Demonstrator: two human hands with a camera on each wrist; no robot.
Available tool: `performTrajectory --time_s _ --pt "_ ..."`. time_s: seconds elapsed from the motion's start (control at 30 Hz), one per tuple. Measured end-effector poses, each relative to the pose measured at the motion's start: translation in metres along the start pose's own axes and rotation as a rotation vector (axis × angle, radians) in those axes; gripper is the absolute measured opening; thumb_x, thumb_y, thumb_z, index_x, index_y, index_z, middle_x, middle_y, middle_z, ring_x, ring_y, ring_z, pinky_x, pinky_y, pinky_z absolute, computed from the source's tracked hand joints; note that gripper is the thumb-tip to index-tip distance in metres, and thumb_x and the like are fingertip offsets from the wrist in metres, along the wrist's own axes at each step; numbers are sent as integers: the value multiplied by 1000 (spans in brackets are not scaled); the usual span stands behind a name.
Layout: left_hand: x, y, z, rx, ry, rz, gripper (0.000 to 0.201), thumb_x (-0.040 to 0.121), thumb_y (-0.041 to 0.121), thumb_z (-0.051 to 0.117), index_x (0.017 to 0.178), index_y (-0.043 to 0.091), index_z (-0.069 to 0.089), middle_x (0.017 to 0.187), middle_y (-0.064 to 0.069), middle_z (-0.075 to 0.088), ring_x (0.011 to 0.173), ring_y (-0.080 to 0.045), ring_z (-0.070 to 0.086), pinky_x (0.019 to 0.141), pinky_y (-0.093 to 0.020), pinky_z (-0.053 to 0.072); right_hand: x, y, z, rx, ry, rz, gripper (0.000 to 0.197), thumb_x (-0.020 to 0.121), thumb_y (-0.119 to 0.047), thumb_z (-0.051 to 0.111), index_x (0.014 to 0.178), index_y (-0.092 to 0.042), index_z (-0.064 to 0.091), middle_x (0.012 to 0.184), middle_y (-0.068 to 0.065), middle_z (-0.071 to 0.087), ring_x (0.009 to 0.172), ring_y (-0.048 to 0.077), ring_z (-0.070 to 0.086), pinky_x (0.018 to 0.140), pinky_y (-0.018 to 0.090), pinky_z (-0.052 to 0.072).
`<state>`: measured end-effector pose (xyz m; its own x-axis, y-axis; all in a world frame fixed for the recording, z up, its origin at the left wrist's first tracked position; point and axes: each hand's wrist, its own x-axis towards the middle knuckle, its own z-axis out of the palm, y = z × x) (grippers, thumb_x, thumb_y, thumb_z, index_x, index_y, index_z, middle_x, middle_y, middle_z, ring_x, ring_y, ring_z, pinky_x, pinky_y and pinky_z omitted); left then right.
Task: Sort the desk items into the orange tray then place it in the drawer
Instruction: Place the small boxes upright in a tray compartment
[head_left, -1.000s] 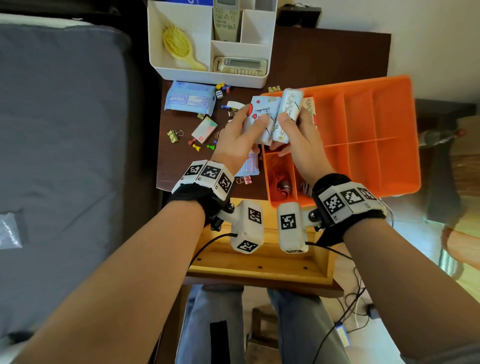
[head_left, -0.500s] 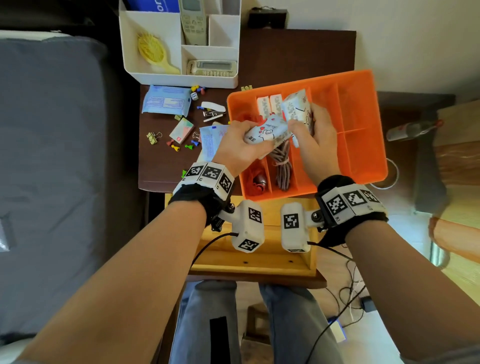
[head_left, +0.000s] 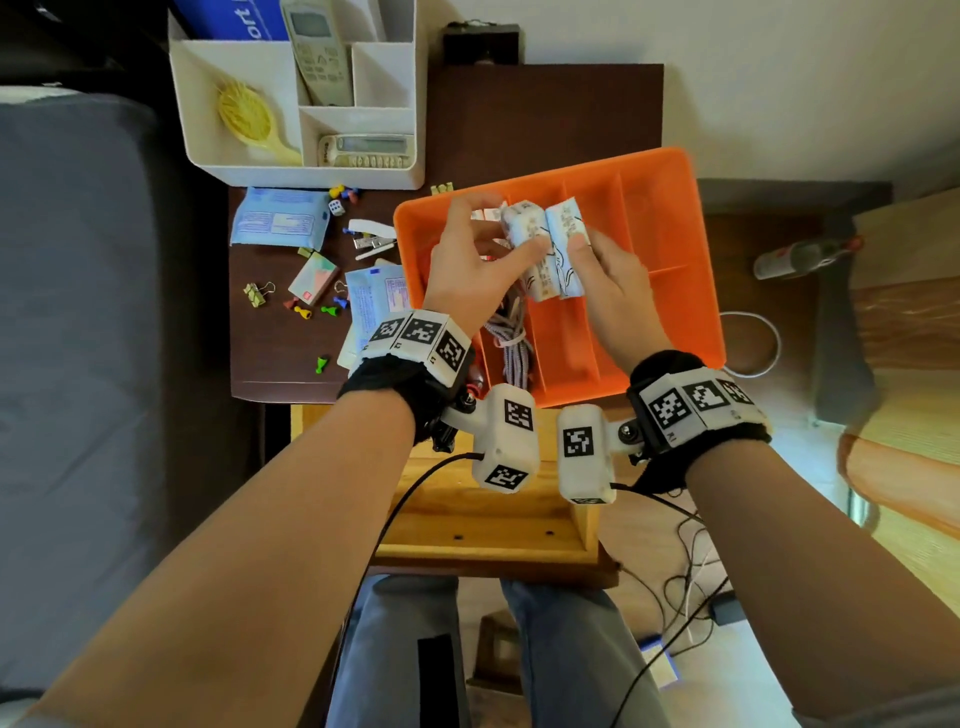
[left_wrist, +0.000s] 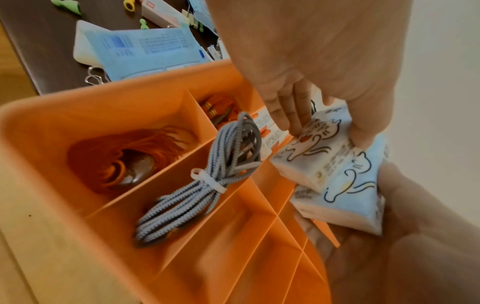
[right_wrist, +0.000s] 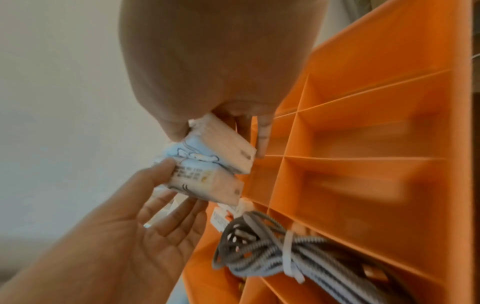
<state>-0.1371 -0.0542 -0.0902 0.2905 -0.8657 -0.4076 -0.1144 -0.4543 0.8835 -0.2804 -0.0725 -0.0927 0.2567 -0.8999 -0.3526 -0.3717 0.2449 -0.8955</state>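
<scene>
The orange tray (head_left: 654, 208) lies on the dark desk, its near edge over the open drawer. My left hand (head_left: 506, 234) pinches one white-and-blue tissue pack (head_left: 524, 234) between thumb and fingers. My right hand (head_left: 587, 254) grips a second tissue pack (head_left: 566, 244) right beside it. Both packs hang side by side above the tray's left-middle compartments. In the left wrist view the left pack (left_wrist: 311, 148) overlaps the right one (left_wrist: 355, 195). A tied grey cable (left_wrist: 207, 185) fills a long compartment, and small packets lie beyond it.
Left of the tray lie blue packets (head_left: 280, 218), a stapler (head_left: 371, 236), binder clips and coloured pins. A white organiser (head_left: 395, 88) with remotes and a yellow brush stands at the back. The wooden drawer (head_left: 493, 525) is open below. A bottle (head_left: 800, 257) lies to the right.
Both hands have carried the two tissue packs from the tray's left edge further in over its compartments. The packs now sit side by side and lower.
</scene>
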Motion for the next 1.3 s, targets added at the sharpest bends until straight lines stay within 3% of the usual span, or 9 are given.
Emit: performTrajectory --time_s 0.1,0.3,0.6,0.7,0.83,0.97,1.03,1.13,1.3 --pt "9 1 6 12 -1 7 33 82 25 69 109 16 54 106 -8 69 91 -14 69 76 -37 59 11 4 -10 -10 -22 -31 34 99 -23 43 129 -11 54 110 3 67 96 9 66 80 25 55" --pt "24 -2 13 120 72 23 31 87 26 63 116 16 62 100 0 70 82 -5 68 61 -9 52 28 7 -18 -103 -33 -78 29 96 -16 49 122 -9 60 110 6 68 97 10 66 82 30 57" --pt "38 -11 17 277 54 44 32 93 28 53 121 15 61 107 -1 69 76 2 62 61 -2 47 44 21 -21 -184 -50 -73 29 94 -13 53 122 -11 61 116 3 66 106 8 63 87 27 55" --pt "41 -15 18 303 54 45 29 92 29 54 118 17 63 102 -2 71 78 -5 67 62 -10 54 49 23 -19 -210 -34 -83 31 90 -11 58 121 -11 60 118 2 66 109 8 60 93 24 51" --pt "45 -19 19 376 23 46 24 92 25 55 112 18 65 100 -1 71 81 -8 68 75 -25 58 55 29 -14 -304 -5 -117 36 87 -10 63 122 -10 59 120 4 63 104 5 57 81 0 40" --pt "50 -22 19 512 -2 72 25 92 24 55 114 18 65 108 -1 67 86 -2 57 71 -6 43 58 32 -14 -404 -13 -105 39 86 -9 63 124 -13 57 120 6 55 98 8 56 84 14 47" --pt "50 -25 19 568 -3 86 25 91 24 57 115 21 64 109 -3 62 89 -7 54 76 -11 41 57 35 -14 -435 -12 -83 38 84 -8 65 120 -17 59 114 5 54 94 12 57 83 23 51" --pt "48 -28 21 607 6 80 30 89 24 59 119 22 62 114 -7 54 101 -18 55 91 -25 44 52 41 -14 -443 -8 -49 35 82 -10 67 115 -21 60 107 1 55 78 6 53 70 13 46" --pt "46 -30 26 681 -2 105 36 93 25 53 128 21 54 120 -6 48 99 -9 46 86 -16 35 50 43 -12 -415 17 -27 31 82 -11 68 110 -20 61 101 -4 53 68 -4 47 62 7 38"
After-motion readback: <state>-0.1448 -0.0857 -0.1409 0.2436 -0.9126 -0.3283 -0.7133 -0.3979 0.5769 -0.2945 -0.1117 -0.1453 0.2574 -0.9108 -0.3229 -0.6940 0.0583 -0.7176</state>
